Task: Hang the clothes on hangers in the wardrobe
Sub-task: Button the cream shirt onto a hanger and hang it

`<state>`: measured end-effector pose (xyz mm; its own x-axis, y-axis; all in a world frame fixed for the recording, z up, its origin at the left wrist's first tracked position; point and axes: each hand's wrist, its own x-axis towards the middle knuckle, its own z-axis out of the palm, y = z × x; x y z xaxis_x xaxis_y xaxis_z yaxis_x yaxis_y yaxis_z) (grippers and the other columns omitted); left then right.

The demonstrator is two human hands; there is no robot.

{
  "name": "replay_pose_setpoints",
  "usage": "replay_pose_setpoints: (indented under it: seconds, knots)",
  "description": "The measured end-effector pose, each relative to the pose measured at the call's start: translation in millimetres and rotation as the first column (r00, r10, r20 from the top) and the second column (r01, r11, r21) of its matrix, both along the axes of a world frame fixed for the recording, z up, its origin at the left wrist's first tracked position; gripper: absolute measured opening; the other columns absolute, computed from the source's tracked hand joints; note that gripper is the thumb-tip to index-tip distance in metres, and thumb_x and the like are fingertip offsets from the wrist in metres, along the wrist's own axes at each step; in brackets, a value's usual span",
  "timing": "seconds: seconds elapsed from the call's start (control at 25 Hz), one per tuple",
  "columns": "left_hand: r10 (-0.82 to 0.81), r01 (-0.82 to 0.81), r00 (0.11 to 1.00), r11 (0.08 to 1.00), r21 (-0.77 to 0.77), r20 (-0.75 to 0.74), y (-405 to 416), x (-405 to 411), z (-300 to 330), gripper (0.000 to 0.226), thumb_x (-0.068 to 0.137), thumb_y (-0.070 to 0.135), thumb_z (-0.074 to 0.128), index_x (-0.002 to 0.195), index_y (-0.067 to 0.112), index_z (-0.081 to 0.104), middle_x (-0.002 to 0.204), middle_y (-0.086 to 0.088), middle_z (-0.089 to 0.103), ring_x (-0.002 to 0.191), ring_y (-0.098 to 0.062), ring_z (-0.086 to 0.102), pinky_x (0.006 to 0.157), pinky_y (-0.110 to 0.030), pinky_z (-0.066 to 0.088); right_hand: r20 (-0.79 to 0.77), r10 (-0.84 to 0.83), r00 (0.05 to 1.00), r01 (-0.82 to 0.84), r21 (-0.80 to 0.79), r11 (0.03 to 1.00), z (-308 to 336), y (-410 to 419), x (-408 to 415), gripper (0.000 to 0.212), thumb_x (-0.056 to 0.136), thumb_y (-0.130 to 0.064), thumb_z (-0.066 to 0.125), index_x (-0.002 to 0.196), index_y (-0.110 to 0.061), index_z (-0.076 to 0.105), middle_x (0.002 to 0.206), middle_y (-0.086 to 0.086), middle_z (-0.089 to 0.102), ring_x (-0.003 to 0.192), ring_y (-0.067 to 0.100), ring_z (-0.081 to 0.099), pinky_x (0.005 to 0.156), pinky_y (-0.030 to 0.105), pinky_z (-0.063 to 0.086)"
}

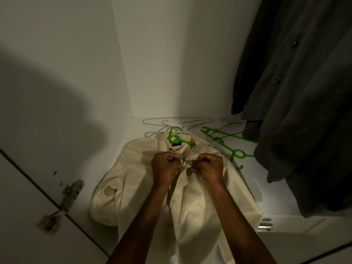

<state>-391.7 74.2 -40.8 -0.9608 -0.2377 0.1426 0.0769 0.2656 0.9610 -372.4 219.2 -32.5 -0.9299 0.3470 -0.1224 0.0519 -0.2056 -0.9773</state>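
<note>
A cream shirt (202, 202) lies spread on the white wardrobe floor (270, 191), collar to the back. A green hanger (176, 137) sits inside its collar, hook pointing away from me. My left hand (164, 166) pinches the left edge of the shirt front just below the collar. My right hand (208, 167) pinches the right edge opposite it, the two hands close together at a top button. The lower part of the green hanger is hidden under the cloth.
A second green hanger (237, 152) and several thin wire hangers (182, 123) lie at the back of the floor. A dark buttoned shirt (304, 103) hangs at the right. An open door with metal hinges (71, 193) stands at the left.
</note>
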Motion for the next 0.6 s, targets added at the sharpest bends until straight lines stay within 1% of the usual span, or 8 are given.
replay_pose_setpoints:
  seconds: [0.08,0.12,0.2,0.28,0.36,0.4,0.48,0.6]
  knots:
    - [-0.011,0.011,1.000,1.000,-0.008,-0.024,0,-2,-2,0.011,0.071,0.011,0.085,0.078,0.019,0.082,0.069,0.008,0.076,0.069,-0.008,0.074,0.075,-0.038,0.063,-0.027,-0.021,0.999,0.022,0.044,0.999,-2,-7,-3,0.028,0.061,0.015,0.086,0.061,-0.002,0.065,0.064,0.022,0.064,0.061,0.039,0.068,0.062,0.052,0.059]
    - [-0.023,0.022,0.999,1.000,-0.009,-0.032,-1,-2,-4,0.011,0.072,0.013,0.086,0.080,0.020,0.082,0.070,0.008,0.076,0.070,-0.009,0.075,0.076,-0.039,0.063,-0.035,-0.040,0.999,0.044,0.118,0.992,-4,-11,-5,0.030,0.059,0.011,0.088,0.059,-0.009,0.066,0.063,0.018,0.066,0.060,0.034,0.067,0.063,0.051,0.060]
    - [-0.045,0.046,0.997,0.999,0.004,-0.055,-4,-3,-8,0.011,0.075,0.015,0.084,0.084,0.020,0.083,0.074,0.009,0.077,0.072,-0.010,0.075,0.076,-0.042,0.063,-0.067,-0.071,0.995,0.088,0.293,0.952,-10,-19,-10,0.029,0.057,0.002,0.088,0.059,-0.016,0.066,0.063,0.004,0.070,0.060,0.023,0.068,0.062,0.041,0.059]
    - [-0.066,0.066,0.995,0.998,0.000,-0.073,-8,-3,-11,0.012,0.078,0.012,0.083,0.087,0.019,0.084,0.078,0.009,0.078,0.076,-0.009,0.076,0.078,-0.042,0.063,-0.101,-0.071,0.992,0.105,0.388,0.916,-11,-28,-12,0.025,0.060,0.000,0.085,0.064,-0.019,0.070,0.066,-0.001,0.072,0.064,0.017,0.070,0.064,0.035,0.060]
    - [-0.073,0.075,0.995,0.997,0.031,-0.070,-9,0,-12,0.015,0.080,0.008,0.081,0.091,0.018,0.084,0.081,0.008,0.079,0.079,-0.010,0.076,0.080,-0.044,0.063,-0.135,-0.046,0.990,0.094,0.376,0.922,-13,-35,-11,0.025,0.066,0.007,0.080,0.072,-0.016,0.074,0.071,-0.001,0.074,0.067,0.013,0.072,0.067,0.029,0.059]
    - [-0.067,0.070,0.996,0.996,0.049,-0.066,-10,1,-14,0.015,0.081,0.008,0.081,0.092,0.017,0.084,0.081,0.007,0.079,0.079,-0.011,0.077,0.081,-0.045,0.063,-0.141,-0.044,0.989,0.091,0.349,0.933,-15,-37,-10,0.024,0.069,0.011,0.077,0.077,-0.011,0.075,0.073,0.001,0.075,0.068,0.012,0.071,0.069,0.027,0.058]
    - [-0.040,0.043,0.998,0.995,0.089,-0.040,-10,2,-19,0.013,0.080,0.007,0.082,0.089,0.017,0.083,0.080,0.004,0.079,0.078,-0.015,0.077,0.081,-0.048,0.063,-0.144,-0.060,0.988,0.099,0.284,0.954,-18,-40,-9,0.025,0.071,0.016,0.072,0.080,-0.007,0.074,0.076,0.004,0.075,0.070,0.014,0.071,0.071,0.027,0.058]
    - [-0.019,0.021,1.000,0.991,0.132,-0.013,-8,1,-26,0.012,0.078,0.008,0.085,0.084,0.018,0.081,0.078,0.001,0.078,0.075,-0.019,0.076,0.080,-0.051,0.062,-0.132,-0.086,0.987,0.113,0.213,0.970,-20,-40,-8,0.031,0.070,0.018,0.070,0.080,-0.011,0.074,0.076,0.003,0.075,0.073,0.019,0.072,0.072,0.028,0.059]
